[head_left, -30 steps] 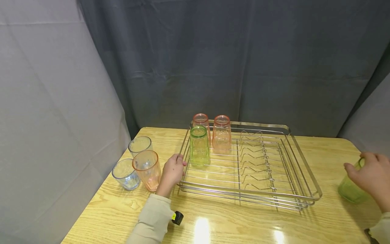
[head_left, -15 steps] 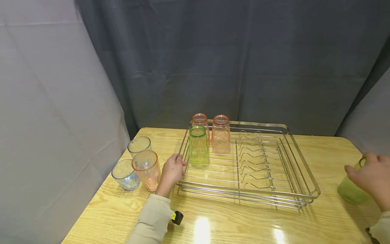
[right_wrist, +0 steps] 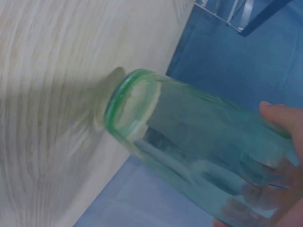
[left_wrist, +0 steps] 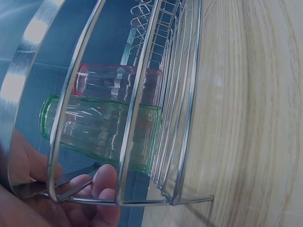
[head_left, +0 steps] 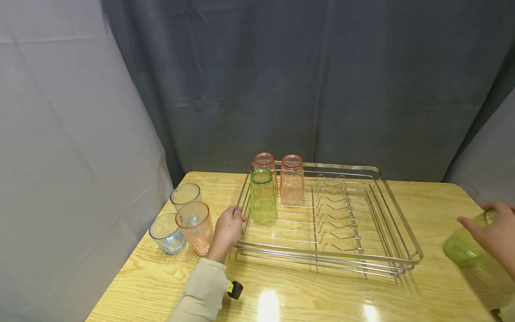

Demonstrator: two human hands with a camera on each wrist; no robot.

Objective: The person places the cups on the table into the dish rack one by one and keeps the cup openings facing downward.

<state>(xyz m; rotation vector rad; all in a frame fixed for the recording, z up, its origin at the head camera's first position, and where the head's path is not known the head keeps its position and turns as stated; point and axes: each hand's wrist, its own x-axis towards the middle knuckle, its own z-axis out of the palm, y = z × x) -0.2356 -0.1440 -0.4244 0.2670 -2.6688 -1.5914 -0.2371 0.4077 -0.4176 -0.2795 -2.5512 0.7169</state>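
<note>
My left hand (head_left: 228, 228) grips the left side of the wire dish rack (head_left: 402, 219); in the left wrist view its fingers (left_wrist: 105, 179) curl round the wires. Inside the rack's left end, a green glass (head_left: 263, 197) and two pink glasses (head_left: 292, 179) stand in a group. Far right, my right hand (head_left: 496, 232) holds another green glass (head_left: 462, 246) near its upper end. This glass (right_wrist: 189, 137) leans, its lower end close to the table; whether it touches is unclear. Part of the right hand is cut off by the head view's edge.
Left of the rack stand an orange glass (head_left: 197, 230) and two short bluish glasses (head_left: 166, 235), all beside my left forearm. The wooden table (head_left: 314, 295) ends at a dark curtain (head_left: 281, 80) behind and a grey curtain (head_left: 72, 156) on the left.
The green glass in my right hand has gone from upright to tilted, its top leaning right, and the right hand has shifted slightly right. My left hand stays on the rack.
</note>
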